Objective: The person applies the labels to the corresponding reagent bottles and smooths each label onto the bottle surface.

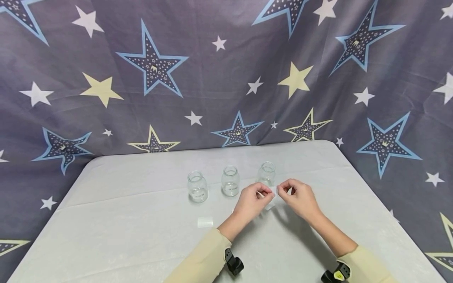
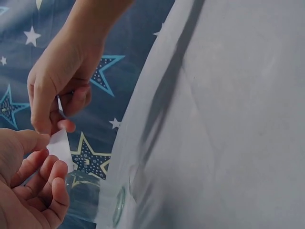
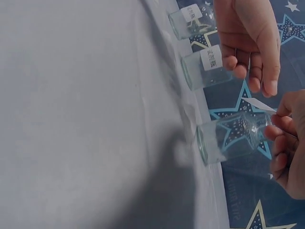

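Note:
My right hand (image 1: 298,198) pinches a small white label (image 3: 259,104) between its fingertips above the table. Close beside it, my left hand (image 1: 249,202) has its thumb and index finger drawn together. A narrow gap parts the left fingertips from the label in the right wrist view; whether they hold anything I cannot tell. Just behind the hands stands an upright clear glass jar (image 1: 266,173), partly hidden, with no label visible. To its left, a middle jar (image 1: 230,179) and a left jar (image 1: 196,184) carry printed white labels, seen in the right wrist view.
A white cloth covers the table (image 1: 124,224). On it, left of the left forearm, lies a pale rectangular strip (image 1: 205,222). A star-patterned curtain (image 1: 212,78) hangs behind the table's far edge and along its right side.

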Available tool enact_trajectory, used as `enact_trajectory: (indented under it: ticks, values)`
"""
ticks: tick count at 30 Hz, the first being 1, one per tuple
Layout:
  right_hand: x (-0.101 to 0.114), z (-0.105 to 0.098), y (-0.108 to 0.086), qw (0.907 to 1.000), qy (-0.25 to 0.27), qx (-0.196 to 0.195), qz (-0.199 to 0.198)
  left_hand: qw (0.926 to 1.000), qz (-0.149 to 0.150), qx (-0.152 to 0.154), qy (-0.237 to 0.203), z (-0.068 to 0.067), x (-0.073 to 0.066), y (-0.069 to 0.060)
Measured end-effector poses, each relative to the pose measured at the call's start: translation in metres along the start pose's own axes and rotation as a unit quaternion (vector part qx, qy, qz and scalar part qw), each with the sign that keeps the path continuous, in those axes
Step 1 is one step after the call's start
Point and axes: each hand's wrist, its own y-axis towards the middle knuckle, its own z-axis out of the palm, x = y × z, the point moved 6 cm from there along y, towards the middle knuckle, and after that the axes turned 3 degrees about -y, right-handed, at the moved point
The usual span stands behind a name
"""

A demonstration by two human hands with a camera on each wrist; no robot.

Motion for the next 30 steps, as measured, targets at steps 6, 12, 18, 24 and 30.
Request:
enact_trajectory:
  ticks: [6, 12, 18, 24, 30]
  values:
    - [0.007, 0.003, -0.001, 0.9992, 0.036, 0.015, 0.002, 0.9999, 0.003, -0.006, -0.009, 0.000, -0.002, -0.001]
    - [0.010, 0.005, -0.001, 0.9983, 0.052, 0.019, 0.019, 0.9992, 0.010, -0.017, -0.035, -0.001, -0.002, 0.000]
    - [0.010, 0.009, -0.003, 0.9968, 0.063, 0.026, 0.041, 0.9987, 0.016, -0.034, -0.034, -0.003, -0.002, -0.001]
    - [0.010, 0.012, -0.004, 0.9939, 0.088, 0.033, 0.058, 0.9980, 0.017, -0.048, -0.037, -0.005, -0.001, -0.001]
    - [0.011, 0.014, -0.005, 0.9929, 0.097, 0.032, 0.061, 0.9979, 0.017, -0.055, -0.029, -0.007, -0.002, -0.002]
